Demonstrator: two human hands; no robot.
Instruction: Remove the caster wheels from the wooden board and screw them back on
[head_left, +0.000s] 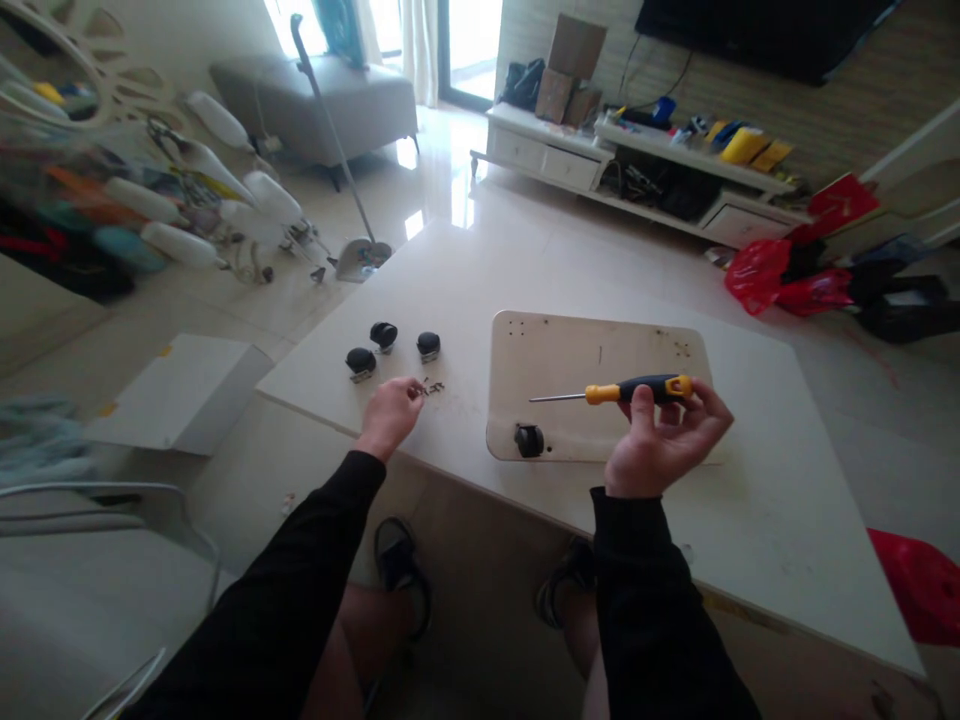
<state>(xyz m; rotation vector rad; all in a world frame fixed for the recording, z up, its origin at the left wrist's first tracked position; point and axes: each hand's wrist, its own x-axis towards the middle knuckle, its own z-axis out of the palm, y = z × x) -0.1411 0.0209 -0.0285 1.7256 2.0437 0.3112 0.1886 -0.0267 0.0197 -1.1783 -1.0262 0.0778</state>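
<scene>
My right hand (656, 448) holds a screwdriver (637, 389) with a yellow and black handle, its shaft pointing left above a beige board (577, 385) with rounded corners. One black caster wheel (529, 440) sits at the board's near left corner, and small holes show at its far corners. My left hand (391, 412) is closed in a pinch on the tabletop beside a small heap of screws (434, 387). What its fingertips hold is too small to make out. Just beyond it stand three loose casters: one on the left (361, 363), another behind (384, 336) and a third on the right (428, 346).
The white table (780, 500) ends near my knees. A white box (184, 395) lies on the floor to the left, near a dustpan (361, 258) with a long handle. A red bag (757, 275) and a low TV cabinet (547, 150) are beyond the table.
</scene>
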